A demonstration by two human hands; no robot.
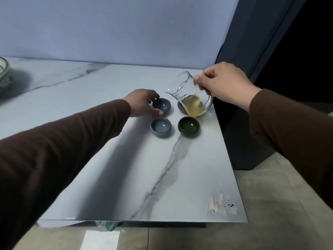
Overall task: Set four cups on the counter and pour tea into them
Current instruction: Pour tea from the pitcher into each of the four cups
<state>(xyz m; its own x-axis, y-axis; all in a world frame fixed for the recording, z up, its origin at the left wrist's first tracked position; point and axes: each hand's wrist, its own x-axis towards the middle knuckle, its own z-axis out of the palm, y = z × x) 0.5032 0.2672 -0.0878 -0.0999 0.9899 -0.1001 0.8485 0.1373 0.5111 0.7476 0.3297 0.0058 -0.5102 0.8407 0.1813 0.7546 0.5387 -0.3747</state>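
Several small cups sit in a square on the marble counter (108, 159). A dark blue-grey cup (162, 105) is at the back left, and my left hand (143, 102) cups it between thumb and fingers. In front of it stands a lighter grey-blue cup (161, 127), with a dark green cup (188, 126) to its right. A reddish-brown cup (180, 107) at the back right is mostly hidden behind a glass pitcher (193, 100). My right hand (225, 83) holds the pitcher by its handle, tilted left, spout over the cups. Yellow tea lies in its bottom.
A glass bowl (3, 73) stands at the far left edge of the counter. The counter's right edge runs close beside the cups, with a dark cabinet (270, 51) beyond it. A sticker patch (221, 204) marks the near right corner. Tiled floor lies below.
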